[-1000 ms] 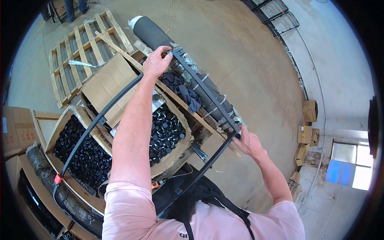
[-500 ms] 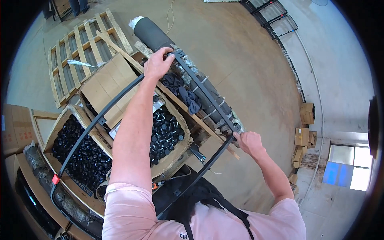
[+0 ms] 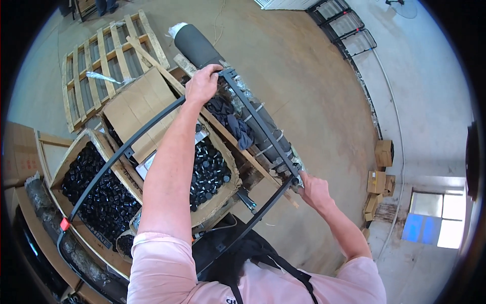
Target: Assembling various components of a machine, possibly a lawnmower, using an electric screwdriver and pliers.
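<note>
Both hands grip a black metal frame [image 3: 258, 119]: left hand [image 3: 202, 83] at its far corner, right hand [image 3: 313, 188] at its near right corner.

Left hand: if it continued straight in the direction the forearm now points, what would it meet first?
Probably the dark grey roll lying just beyond the left hand, which grips the black frame at its far corner. Depth is unclear, so the hand might pass above it.

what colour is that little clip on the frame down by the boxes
Red-orange; the clip sits on the black frame, seen in the head view.
</note>
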The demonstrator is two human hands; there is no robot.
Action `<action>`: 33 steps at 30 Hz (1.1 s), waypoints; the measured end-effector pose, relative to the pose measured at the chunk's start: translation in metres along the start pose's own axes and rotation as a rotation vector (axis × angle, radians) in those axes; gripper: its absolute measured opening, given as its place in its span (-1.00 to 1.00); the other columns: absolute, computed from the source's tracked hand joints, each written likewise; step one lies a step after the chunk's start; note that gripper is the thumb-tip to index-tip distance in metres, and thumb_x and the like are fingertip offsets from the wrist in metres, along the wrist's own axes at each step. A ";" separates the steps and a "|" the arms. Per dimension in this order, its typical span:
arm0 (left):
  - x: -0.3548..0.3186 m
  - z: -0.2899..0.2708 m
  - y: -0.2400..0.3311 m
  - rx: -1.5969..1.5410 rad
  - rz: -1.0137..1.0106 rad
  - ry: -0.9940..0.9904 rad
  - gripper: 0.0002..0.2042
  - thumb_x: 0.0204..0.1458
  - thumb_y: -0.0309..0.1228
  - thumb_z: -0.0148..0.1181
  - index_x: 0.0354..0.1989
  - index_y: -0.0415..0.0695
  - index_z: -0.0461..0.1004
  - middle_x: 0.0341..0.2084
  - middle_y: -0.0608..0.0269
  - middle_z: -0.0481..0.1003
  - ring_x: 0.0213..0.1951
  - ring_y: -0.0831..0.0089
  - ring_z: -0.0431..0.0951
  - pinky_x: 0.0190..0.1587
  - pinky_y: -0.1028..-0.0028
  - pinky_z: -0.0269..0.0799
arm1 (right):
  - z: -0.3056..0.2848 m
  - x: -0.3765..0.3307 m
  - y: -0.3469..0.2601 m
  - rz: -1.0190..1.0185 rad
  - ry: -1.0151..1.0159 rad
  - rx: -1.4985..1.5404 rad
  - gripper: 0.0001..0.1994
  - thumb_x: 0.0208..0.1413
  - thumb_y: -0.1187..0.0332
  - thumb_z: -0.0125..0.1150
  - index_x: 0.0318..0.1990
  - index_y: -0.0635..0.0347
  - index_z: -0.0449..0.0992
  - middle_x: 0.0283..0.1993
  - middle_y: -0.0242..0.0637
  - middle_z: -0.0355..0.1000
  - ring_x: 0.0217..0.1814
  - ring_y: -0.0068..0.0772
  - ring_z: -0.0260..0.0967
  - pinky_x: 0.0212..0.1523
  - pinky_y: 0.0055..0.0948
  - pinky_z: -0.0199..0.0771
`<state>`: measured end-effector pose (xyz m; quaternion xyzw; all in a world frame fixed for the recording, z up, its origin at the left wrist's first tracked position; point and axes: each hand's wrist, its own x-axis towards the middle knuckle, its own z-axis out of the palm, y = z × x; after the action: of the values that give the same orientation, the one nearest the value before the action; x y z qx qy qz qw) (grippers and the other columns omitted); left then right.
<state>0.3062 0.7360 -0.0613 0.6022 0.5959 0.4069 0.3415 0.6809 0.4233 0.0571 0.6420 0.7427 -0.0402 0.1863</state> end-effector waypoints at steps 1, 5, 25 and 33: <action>-0.003 0.007 0.004 0.046 0.028 -0.007 -0.71 0.26 -0.25 0.18 0.13 0.15 0.60 0.09 0.23 0.62 0.19 0.22 0.57 0.21 0.20 0.46 | 0.004 -0.002 0.006 0.010 -0.006 -0.004 -0.78 0.06 0.28 0.27 -0.19 0.15 0.66 -0.29 -0.08 0.66 -0.23 0.01 0.68 -0.23 -0.02 0.68; -0.012 0.006 0.003 0.125 -0.001 0.013 -0.71 0.23 -0.17 0.25 0.12 0.23 0.62 -0.01 0.31 0.54 0.02 0.27 0.61 0.12 0.24 0.50 | 0.007 -0.001 0.000 0.046 -0.281 -0.148 -0.76 0.03 0.36 0.21 -0.14 0.16 0.63 -0.33 -0.05 0.63 -0.29 0.07 0.64 -0.28 -0.01 0.65; -0.003 0.008 0.015 0.056 -0.009 -0.078 -0.52 0.19 -0.14 0.10 0.33 0.33 0.47 0.15 0.39 0.63 0.18 0.16 0.60 0.27 0.19 0.45 | 0.003 -0.004 0.007 0.059 -0.141 -0.051 -0.70 0.10 0.16 0.31 -0.18 0.20 0.59 -0.28 -0.04 0.66 -0.26 0.04 0.68 -0.29 -0.03 0.67; -0.003 0.004 0.023 0.190 -0.026 -0.183 -0.22 0.07 0.00 0.34 0.52 0.33 0.21 0.27 0.44 0.56 0.24 0.16 0.57 0.29 0.19 0.45 | 0.014 0.002 -0.003 0.041 -0.110 0.049 -0.60 0.26 0.04 0.23 -0.15 0.28 0.49 -0.38 0.03 0.63 -0.30 0.13 0.65 -0.28 0.04 0.65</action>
<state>0.3198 0.7319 -0.0425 0.6588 0.6058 0.2877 0.3410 0.6812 0.4210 0.0428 0.6583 0.7167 -0.0899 0.2119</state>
